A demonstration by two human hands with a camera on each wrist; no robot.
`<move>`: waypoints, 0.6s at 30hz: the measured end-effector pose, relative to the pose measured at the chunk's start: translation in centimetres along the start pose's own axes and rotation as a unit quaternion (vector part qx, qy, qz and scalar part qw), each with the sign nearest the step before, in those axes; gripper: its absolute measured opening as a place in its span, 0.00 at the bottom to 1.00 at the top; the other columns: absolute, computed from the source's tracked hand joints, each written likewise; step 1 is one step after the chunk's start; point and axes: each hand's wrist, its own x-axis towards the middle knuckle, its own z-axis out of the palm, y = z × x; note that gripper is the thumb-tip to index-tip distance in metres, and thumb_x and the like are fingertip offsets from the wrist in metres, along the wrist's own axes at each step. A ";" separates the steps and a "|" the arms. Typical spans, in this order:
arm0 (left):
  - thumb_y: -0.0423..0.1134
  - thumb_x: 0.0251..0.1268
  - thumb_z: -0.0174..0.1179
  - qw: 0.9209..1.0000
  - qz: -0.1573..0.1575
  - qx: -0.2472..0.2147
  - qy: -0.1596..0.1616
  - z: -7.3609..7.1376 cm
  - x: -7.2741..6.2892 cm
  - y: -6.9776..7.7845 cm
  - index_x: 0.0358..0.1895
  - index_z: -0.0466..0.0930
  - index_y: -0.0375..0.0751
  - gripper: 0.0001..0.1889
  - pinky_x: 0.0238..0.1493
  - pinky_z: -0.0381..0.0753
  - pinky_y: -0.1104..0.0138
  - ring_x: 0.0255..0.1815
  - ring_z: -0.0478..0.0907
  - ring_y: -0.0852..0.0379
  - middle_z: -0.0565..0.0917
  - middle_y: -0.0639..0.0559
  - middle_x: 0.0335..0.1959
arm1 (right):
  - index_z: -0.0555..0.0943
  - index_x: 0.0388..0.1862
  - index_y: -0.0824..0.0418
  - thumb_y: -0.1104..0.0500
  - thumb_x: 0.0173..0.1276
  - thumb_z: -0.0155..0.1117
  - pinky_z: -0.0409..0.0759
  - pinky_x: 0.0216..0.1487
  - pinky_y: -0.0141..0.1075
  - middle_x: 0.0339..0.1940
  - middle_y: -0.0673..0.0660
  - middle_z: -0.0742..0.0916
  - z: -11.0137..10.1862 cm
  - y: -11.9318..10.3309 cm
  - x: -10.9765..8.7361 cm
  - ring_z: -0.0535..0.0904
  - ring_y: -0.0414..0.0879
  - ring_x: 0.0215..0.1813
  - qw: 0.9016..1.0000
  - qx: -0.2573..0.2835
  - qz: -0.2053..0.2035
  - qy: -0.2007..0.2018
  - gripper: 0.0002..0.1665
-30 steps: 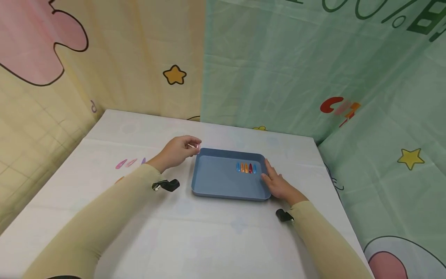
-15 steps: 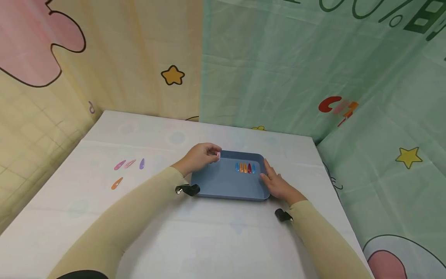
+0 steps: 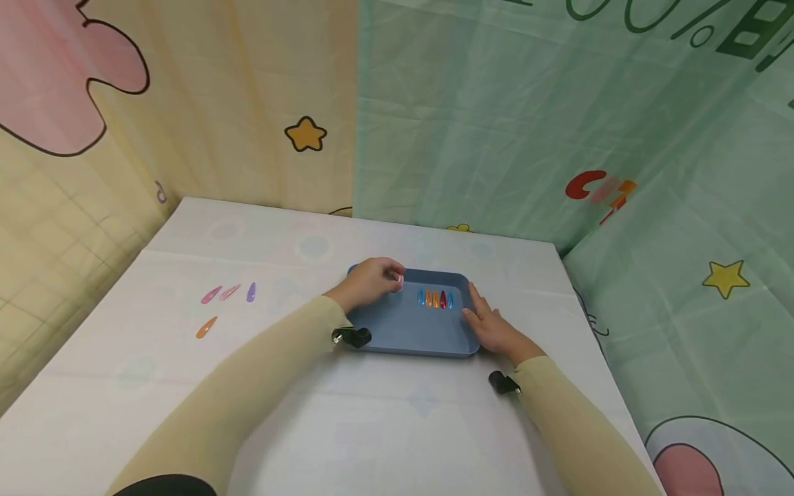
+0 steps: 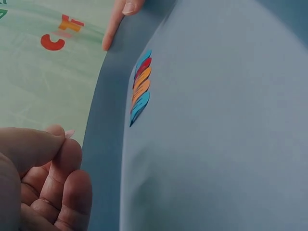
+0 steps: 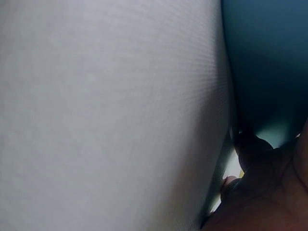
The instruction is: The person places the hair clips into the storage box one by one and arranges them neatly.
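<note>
L hand (image 3: 371, 281) pinches pink clip (image 3: 400, 282)

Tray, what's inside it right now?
Five clips in a row: blue, two orange, red, blue. In the head view, the left hand, pinching something pink, covers some left part of the tray; what's beneath can't be seen.

A plain blue-grey tray (image 3: 409, 329) is holding a row of clips (image 3: 436, 299) running, left to right, blue, orange, orange, red, blue. Loose clips (image 3: 251, 292) are showing magenta, pale pink, purple and orange. The held clip (image 4: 70, 134), mostly hidden, is apparently showing pale pink. The table (image 3: 397, 427) is showing white with faint pastel blotches. Plain khaki is covering both sleeves (image 3: 248, 382). Yellow cloth (image 3: 248, 89) is carrying a black-outlined pink shape (image 3: 56, 83); green cloth (image 3: 496, 117) is displaying a yellow star (image 3: 726, 279).
</note>
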 end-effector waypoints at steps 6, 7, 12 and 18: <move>0.37 0.72 0.68 1.000 -0.016 0.010 -0.009 0.8 0.6 0.2 0.63 0.83 0.38 0.19 0.53 0.80 0.60 0.49 0.82 0.53 0.89 0.49 0.49 | 0.28 0.88 0.57 0.48 0.90 0.34 0.28 0.82 0.67 0.89 0.66 0.42 0.0 0.1 0.0 0.33 0.68 0.88 1.000 -0.006 -0.006 0.001 0.42; 0.37 0.72 0.68 1.000 -0.019 0.013 -0.010 0.9 0.7 0.3 0.63 0.83 0.38 0.19 0.54 0.80 0.60 0.49 0.82 0.53 0.89 0.49 0.49 | 0.28 0.88 0.57 0.48 0.90 0.34 0.28 0.82 0.67 0.89 0.66 0.42 0.0 0.1 0.0 0.33 0.68 0.88 1.000 -0.005 -0.006 0.000 0.42; 0.37 0.72 0.67 0.999 -0.030 0.031 -0.015 1.4 0.9 0.6 0.63 0.83 0.39 0.19 0.58 0.80 0.58 0.51 0.82 0.53 0.89 0.50 0.49 | 0.28 0.88 0.56 0.47 0.90 0.35 0.28 0.82 0.66 0.89 0.65 0.42 0.0 0.0 0.0 0.33 0.67 0.88 1.000 0.001 -0.005 -0.001 0.43; 0.39 0.74 0.67 0.998 -0.036 0.045 -0.019 2.0 1.4 0.5 0.63 0.83 0.40 0.18 0.60 0.80 0.57 0.52 0.82 0.53 0.88 0.50 0.51 | 0.28 0.88 0.57 0.47 0.90 0.35 0.28 0.82 0.66 0.89 0.65 0.42 0.0 0.2 0.0 0.33 0.68 0.88 1.000 0.001 -0.002 -0.001 0.43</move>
